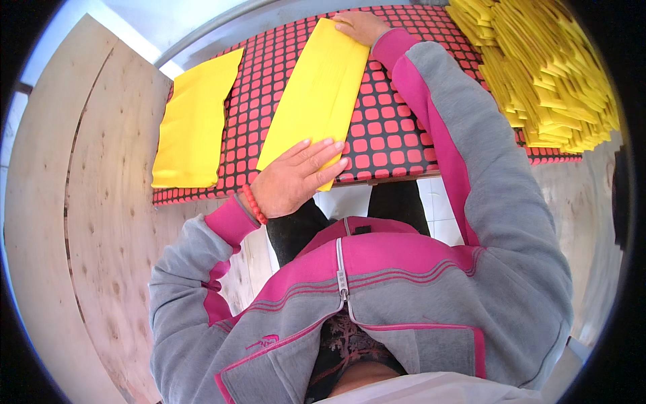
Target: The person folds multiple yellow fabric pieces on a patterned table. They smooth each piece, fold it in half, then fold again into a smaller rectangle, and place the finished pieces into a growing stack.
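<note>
A long folded yellow cloth (313, 91) lies slantwise on the table, its far end tipped to the right. On its near end my left hand (291, 178) rests flat with fingers stretched out. At the cloth's far right corner is my right hand (361, 28), its fingers extended to the left and touching the corner. Part of that hand's fingers is hard to make out. To the left lies a second yellow cloth (197, 121), flat and wider, apart from both hands.
The table has a red-and-black checked cover (387, 138). At its right end stands a tall heap of folded yellow cloths (538, 74). A wooden panel (111, 155) borders the table on the left, and a pale rail (208, 30) runs behind it.
</note>
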